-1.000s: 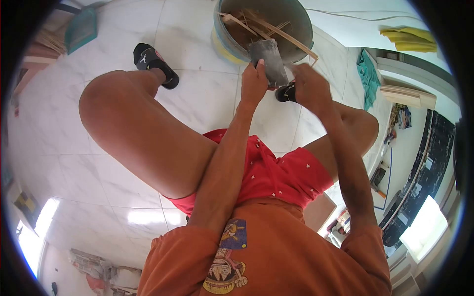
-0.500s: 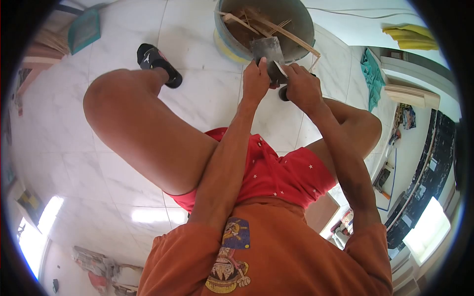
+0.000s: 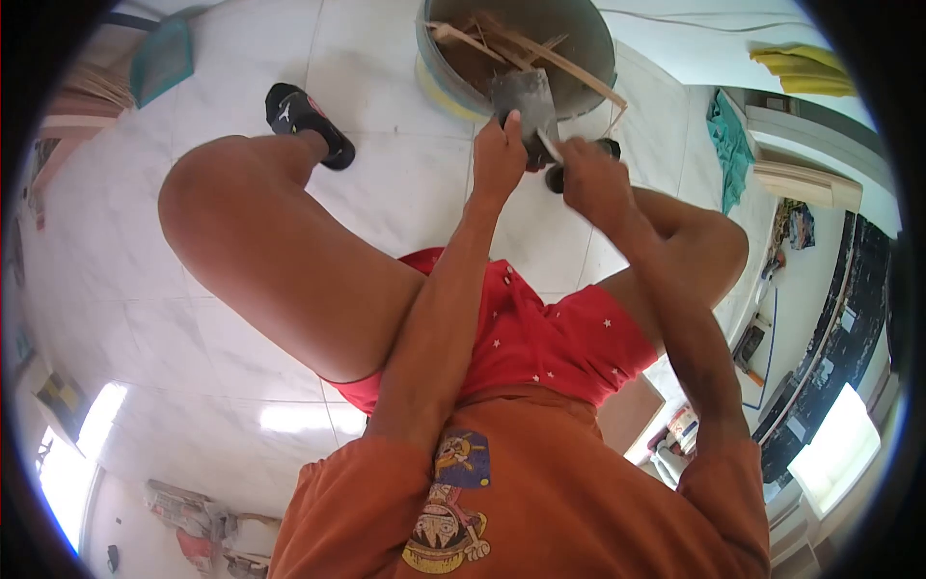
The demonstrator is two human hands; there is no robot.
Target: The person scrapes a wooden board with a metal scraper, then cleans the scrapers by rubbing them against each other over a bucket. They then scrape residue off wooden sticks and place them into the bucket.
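My left hand (image 3: 499, 157) is closed around the lower end of a flat grey rectangular plate (image 3: 522, 94), its thumb lying along the near face. The plate looks like a scraper blade and is smudged with pale residue. My right hand (image 3: 593, 181), a little smeared by motion, grips a thin, pale-edged strip (image 3: 550, 147). That strip meets the lower right side of the plate, though the exact contact is hard to make out. Just beyond both hands stands a grey bucket (image 3: 596, 82), with the plate's upper end in front of its rim.
Wooden sticks (image 3: 559, 69) lie in the bucket, one poking over its rim. A teal dustpan (image 3: 162, 63) rests at the far left. On the right are a teal cloth (image 3: 729, 150), a yellow cloth (image 3: 805, 69) and wooden boards (image 3: 805, 185). My slippered foot (image 3: 311, 125) is on the tiled floor.
My right hand has shifted slightly down and right with the thin strip, and it is now blurred. My left hand and the plate stay almost where they were.
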